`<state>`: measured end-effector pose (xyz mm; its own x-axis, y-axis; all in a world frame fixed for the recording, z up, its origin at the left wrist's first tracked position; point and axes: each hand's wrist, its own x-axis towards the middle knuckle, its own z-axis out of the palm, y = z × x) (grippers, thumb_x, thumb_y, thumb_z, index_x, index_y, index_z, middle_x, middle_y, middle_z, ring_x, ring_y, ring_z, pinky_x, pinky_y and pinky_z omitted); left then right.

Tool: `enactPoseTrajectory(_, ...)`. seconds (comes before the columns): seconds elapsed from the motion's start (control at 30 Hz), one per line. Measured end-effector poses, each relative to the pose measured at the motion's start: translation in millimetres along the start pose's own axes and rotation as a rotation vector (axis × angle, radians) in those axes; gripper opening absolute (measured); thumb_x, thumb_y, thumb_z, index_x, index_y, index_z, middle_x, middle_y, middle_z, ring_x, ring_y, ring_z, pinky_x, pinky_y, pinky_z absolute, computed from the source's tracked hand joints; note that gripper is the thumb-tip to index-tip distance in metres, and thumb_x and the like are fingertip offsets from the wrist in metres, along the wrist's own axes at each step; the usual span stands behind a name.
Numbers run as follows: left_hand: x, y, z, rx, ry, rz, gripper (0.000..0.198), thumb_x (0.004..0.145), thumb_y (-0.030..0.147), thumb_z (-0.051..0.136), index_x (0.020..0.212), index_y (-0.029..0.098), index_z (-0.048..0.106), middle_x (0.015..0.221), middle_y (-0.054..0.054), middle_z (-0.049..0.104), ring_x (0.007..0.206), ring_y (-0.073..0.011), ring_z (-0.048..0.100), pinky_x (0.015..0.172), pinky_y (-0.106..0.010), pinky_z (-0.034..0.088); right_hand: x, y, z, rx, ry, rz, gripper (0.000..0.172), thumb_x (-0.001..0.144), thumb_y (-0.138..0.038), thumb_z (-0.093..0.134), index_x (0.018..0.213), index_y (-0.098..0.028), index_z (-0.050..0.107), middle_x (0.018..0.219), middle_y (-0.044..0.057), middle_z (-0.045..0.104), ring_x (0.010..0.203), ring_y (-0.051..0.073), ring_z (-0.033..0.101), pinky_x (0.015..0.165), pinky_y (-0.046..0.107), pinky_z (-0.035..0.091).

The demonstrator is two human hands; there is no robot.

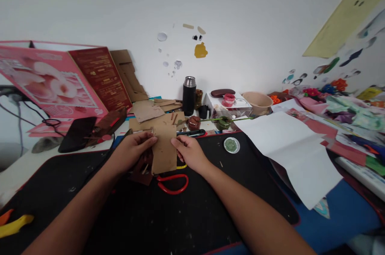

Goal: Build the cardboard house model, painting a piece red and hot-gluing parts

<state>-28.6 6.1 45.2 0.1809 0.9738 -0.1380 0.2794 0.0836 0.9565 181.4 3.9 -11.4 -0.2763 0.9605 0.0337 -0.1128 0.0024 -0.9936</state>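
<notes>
Between my two hands a small brown piece of cardboard (164, 150) is held up by its side edges, above the black mat. My left hand (134, 148) pinches its left edge with the thumb in front; the other fingers are partly hidden behind it. On the right edge, my right hand (189, 151) grips in the same way, thumb on the front face. Just below the cardboard lie scissors with a red handle (173, 185), their blades hidden. A dark reddish-brown scrap (141, 173) rests under my left hand.
A pink box (51, 82) and a black phone (77, 134) stand at the left. Behind my hands are cardboard scraps (147, 110), a black thermos (189, 96) and small jars (223, 123). A round lid (231, 145) and white paper (279, 138) lie to the right.
</notes>
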Motion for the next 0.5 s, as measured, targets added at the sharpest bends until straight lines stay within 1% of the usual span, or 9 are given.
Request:
enactPoseTrajectory(0.07,-0.5,-1.1,2.5,-0.007,-0.056,-0.041,0.063,0.063,0.081,0.079,0.076,0.021,0.064,0.054,0.000,0.066,0.045,-0.0159,0.056,0.046,-0.026,0.042,1.3,1.3,-1.0,0.003,0.021,-0.003,0.053,0.085,-0.072,0.071,0.074,-0.023,0.055,0.048,-0.010,0.045,0.040,0.009,0.038,0.041,0.023,0.031)
enactPoseTrajectory(0.13,-0.1,-3.7,3.8,-0.005,-0.081,-0.062,0.063,0.064,0.081,0.078,0.075,0.021,0.062,0.053,0.000,0.066,0.044,-0.0150,0.054,0.045,-0.025,0.040,2.1,2.3,-1.4,0.001,0.029,-0.004,0.054,0.084,-0.073,0.072,0.073,-0.023,0.056,0.048,-0.010,0.044,0.039,0.009,0.038,0.040,0.024,0.030)
enactPoseTrajectory(0.3,1.3,-8.7,4.1,-0.018,-0.069,-0.053,0.057,0.067,0.075,0.078,0.078,0.021,0.061,0.054,0.000,0.066,0.046,-0.0145,0.055,0.047,-0.024,0.042,1.2,0.4,0.1,0.006,0.020,-0.010,0.051,0.086,-0.069,0.071,0.072,-0.023,0.054,0.050,-0.010,0.044,0.040,0.009,0.038,0.040,0.024,0.029)
enactPoseTrajectory(0.5,-2.4,-5.4,7.1,-0.052,-0.054,-0.052,0.054,0.070,0.071,0.078,0.082,0.021,0.062,0.053,0.001,0.065,0.043,-0.0138,0.053,0.044,-0.024,0.039,0.0,-3.4,2.0,0.063,0.011,0.010,0.048,0.086,-0.067,0.071,0.075,-0.024,0.054,0.050,-0.010,0.043,0.040,0.009,0.036,0.040,0.024,0.030)
